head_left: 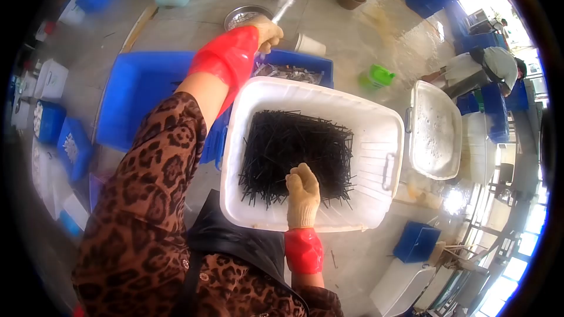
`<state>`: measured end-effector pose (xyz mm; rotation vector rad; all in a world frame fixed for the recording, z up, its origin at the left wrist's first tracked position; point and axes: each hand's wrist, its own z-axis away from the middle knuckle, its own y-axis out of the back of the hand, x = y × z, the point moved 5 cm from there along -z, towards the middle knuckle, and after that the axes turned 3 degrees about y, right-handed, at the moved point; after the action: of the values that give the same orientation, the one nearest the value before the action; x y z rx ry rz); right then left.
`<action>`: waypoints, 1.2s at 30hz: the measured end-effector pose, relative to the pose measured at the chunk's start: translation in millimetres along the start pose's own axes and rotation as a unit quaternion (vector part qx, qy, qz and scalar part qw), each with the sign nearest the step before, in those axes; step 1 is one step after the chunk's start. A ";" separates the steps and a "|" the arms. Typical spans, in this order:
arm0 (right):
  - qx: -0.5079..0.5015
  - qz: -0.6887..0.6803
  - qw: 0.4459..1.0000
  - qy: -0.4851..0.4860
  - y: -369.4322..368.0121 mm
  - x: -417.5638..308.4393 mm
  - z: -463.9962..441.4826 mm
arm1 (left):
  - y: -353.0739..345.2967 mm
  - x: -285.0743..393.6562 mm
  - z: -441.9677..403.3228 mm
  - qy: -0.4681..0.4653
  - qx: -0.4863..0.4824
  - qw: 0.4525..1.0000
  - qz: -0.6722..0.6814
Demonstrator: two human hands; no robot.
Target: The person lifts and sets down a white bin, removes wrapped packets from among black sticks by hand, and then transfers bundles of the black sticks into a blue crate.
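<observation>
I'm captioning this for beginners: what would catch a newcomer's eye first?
Probably the white tub near the middle, with its mass of thin black sticks and the gloved right hand over them. Next, the bright red cuff and leopard-print sleeve at left, leading up to the left hand, which grips a white stick-like item near the top.

Black sticks: thin, straight, dark, many; loose heap, mostly lengthwise side to side, others crossing at angles, ends jutting unevenly at the edges. Heap lies in white tub, toward its left part, right part of floor bare. Tub: rectangular, rounded corners, thick rim, ribbed inner wall at right, open top, slightly skewed in view. White piece: slim, elongated, tilted, upper end thicker, beyond the tub's far rim, lower end hidden; material unclear, blurred.
</observation>
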<state>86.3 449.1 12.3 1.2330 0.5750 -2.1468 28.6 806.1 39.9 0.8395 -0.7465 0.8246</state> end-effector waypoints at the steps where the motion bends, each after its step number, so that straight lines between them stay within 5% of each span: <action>1: 0.003 0.000 1.000 0.001 -2.7 -1.3 0.2 | 0.9 -20.8 -37.8 0.082 -0.027 0.996 -0.031; 3: -0.037 0.122 0.992 0.002 -14.7 -7.2 0.5 | 4.1 5.2 -9.0 0.066 -0.072 0.938 -0.331; 5: -0.038 0.161 0.986 0.002 -27.3 -15.1 -4.0 | 4.8 -6.5 -3.3 -0.032 -0.051 0.997 0.043; 6: -0.040 0.165 0.985 0.025 -32.9 -13.2 -12.4 | 3.2 -9.9 -1.2 0.009 -0.057 0.981 0.185; 9: -0.082 0.256 0.958 0.099 -52.4 -29.4 -34.3 | -5.2 -16.0 -9.9 0.040 -0.168 0.927 0.334; 11: -0.077 0.222 0.960 0.151 -73.7 -56.4 -48.5 | -10.9 -31.3 -29.5 0.054 -0.273 0.899 0.338; 15: -0.054 0.235 0.954 0.177 -101.8 -97.1 -108.0 | -12.2 -21.0 5.2 0.045 -0.336 0.887 0.314; 18: -0.103 0.320 0.938 0.080 -131.2 -117.6 -135.2 | -14.1 -19.8 17.0 0.026 -0.373 0.876 0.305; 20: -0.174 0.320 0.903 0.226 -149.1 -115.9 -152.4 | -12.3 -17.1 30.5 -0.025 -0.349 0.899 0.262; 21: -0.182 0.323 0.901 0.226 -151.8 -110.3 -159.3 | -10.1 -22.0 32.0 -0.025 -0.342 0.901 0.267; 23: -0.161 0.192 0.951 0.183 -149.5 -102.0 -170.9 | -5.4 -31.8 36.8 -0.010 -0.347 0.882 0.319; 25: -0.045 0.290 0.930 0.221 -134.8 -106.5 -194.1 | 5.7 -38.3 44.6 -0.056 -0.345 0.879 0.324; 26: -0.035 0.144 0.980 0.132 -124.3 -102.7 -208.7 | 10.9 -47.7 44.7 -0.045 -0.357 0.878 0.315; 27: -0.032 0.164 0.977 0.136 -115.6 -107.9 -214.2 | 15.7 -55.1 45.8 -0.035 -0.369 0.877 0.306; 28: -0.059 0.376 0.892 0.245 -112.3 -122.1 -217.0 | 18.1 -60.4 57.4 0.050 -0.294 0.884 0.360; 30: 0.022 0.624 0.761 0.174 -106.3 -115.0 -233.6 | 21.6 -82.2 57.7 0.069 -0.289 0.863 0.408; 33: 0.082 0.564 0.793 0.214 -87.6 -114.3 -219.2 | 17.2 -84.4 70.8 0.035 -0.332 0.802 0.495; 35: -0.032 0.401 0.897 0.182 -84.1 -93.8 -212.5 | 12.6 -83.9 76.0 -0.005 -0.345 0.744 0.572; 36: -0.136 0.462 0.811 0.333 -86.2 -73.1 -207.1 | 9.0 -85.7 77.5 -0.019 -0.321 0.733 0.600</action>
<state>185.3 661.4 -16.0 1.6297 0.3933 -0.7732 -37.9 716.5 8.5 -0.3995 -1.5312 1.5342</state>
